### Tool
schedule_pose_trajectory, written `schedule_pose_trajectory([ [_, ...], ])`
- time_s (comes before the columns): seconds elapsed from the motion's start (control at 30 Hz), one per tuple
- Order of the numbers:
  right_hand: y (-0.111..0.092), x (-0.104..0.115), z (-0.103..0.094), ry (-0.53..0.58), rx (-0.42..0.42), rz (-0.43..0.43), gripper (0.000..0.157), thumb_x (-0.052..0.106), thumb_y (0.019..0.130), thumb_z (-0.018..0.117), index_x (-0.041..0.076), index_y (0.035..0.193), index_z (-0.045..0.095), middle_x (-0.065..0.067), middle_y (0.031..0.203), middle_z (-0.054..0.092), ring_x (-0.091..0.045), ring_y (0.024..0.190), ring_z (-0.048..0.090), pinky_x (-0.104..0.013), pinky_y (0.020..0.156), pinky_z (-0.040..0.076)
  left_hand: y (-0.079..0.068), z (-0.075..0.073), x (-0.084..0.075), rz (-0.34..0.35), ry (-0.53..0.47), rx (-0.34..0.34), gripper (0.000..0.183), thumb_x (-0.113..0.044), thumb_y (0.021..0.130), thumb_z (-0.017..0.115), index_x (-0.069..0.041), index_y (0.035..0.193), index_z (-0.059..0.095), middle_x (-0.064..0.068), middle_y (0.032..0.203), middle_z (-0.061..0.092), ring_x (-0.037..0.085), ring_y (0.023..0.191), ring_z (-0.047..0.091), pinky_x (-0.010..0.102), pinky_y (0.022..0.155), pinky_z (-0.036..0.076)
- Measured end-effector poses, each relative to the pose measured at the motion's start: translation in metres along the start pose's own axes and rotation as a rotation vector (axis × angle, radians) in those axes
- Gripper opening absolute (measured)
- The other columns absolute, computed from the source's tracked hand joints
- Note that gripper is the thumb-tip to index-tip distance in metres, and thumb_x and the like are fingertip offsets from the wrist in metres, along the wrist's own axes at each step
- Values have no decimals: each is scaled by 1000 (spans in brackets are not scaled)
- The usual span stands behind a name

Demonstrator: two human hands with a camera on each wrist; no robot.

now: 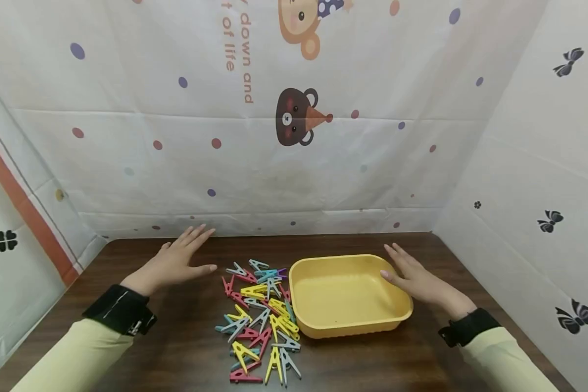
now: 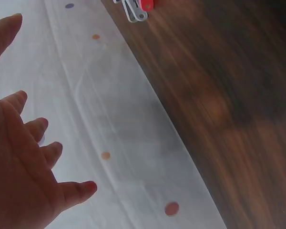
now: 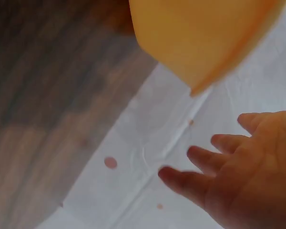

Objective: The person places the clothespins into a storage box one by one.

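In the head view a heap of clothespins [image 1: 259, 321] in red, yellow, grey and blue lies on the brown table, left of a yellow plastic basin [image 1: 348, 294] with nothing in it. To the left of the heap my left hand [image 1: 173, 261] is held over the table, fingers spread and holding nothing. My right hand [image 1: 416, 277] is at the basin's right side, its thumb overlapping the rim in this view. The right wrist view shows that hand's fingers [image 3: 195, 148] extended beside the basin's wall. A grey clothespin [image 2: 133, 10] shows at the top of the left wrist view.
The wooden table [image 1: 186, 348] ends at a white printed cloth [image 1: 255, 163] hung behind it. More cloth hangs on the left and right sides. Each wrist wears a black band [image 1: 122, 309].
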State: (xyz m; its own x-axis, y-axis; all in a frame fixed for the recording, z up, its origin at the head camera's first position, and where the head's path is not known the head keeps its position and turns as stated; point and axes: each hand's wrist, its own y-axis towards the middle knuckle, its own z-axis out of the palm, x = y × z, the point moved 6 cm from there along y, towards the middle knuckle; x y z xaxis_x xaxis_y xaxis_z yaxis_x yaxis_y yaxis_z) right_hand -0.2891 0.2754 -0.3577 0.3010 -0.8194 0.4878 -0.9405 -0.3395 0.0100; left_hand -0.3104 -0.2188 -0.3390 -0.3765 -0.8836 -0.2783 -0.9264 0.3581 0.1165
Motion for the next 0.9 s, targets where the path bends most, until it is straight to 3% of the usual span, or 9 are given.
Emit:
schedule_pose_trajectory([
  [0.1,2,0,8,59,49,21,87,44,104,55,-8,160,14,-38,165,10,-62,150,13,-78,114,22,14,2,-6,13,1,21,89,-48,93,71,-12,162,28,25,165,32,51,150,32,81,108,27],
  [0.27,2,-7,17,45,93,97,88,45,104,53,-15,157,16,-42,160,21,-60,147,26,-71,114,32,36,14,-16,16,-30,97,81,-34,96,71,-7,160,30,27,158,43,49,142,46,67,112,39],
  [0.47,4,-13,19,9,64,138,69,25,107,52,-16,154,22,-44,152,36,-56,137,46,-63,106,45,63,31,-32,74,-68,150,57,-16,96,70,-1,148,51,25,147,56,44,137,53,59,112,44],
  [0.6,7,-16,21,25,23,163,59,9,104,48,-15,153,25,-43,145,46,-40,111,65,-48,89,53,77,44,-39,61,-82,189,44,-8,94,70,1,136,62,22,138,64,41,130,60,55,109,48],
  [0.73,8,-19,25,47,9,196,57,6,104,43,-13,154,23,-43,142,48,-24,88,63,-37,76,51,88,56,-45,41,-74,214,39,-2,91,72,1,130,67,21,132,68,38,124,63,52,106,51],
  [0.9,5,-20,28,45,-3,210,56,6,105,42,-14,153,23,-39,126,60,-19,71,60,-33,64,48,99,70,-49,37,-31,236,36,0,90,73,-1,126,70,18,130,70,34,121,65,48,103,54],
])
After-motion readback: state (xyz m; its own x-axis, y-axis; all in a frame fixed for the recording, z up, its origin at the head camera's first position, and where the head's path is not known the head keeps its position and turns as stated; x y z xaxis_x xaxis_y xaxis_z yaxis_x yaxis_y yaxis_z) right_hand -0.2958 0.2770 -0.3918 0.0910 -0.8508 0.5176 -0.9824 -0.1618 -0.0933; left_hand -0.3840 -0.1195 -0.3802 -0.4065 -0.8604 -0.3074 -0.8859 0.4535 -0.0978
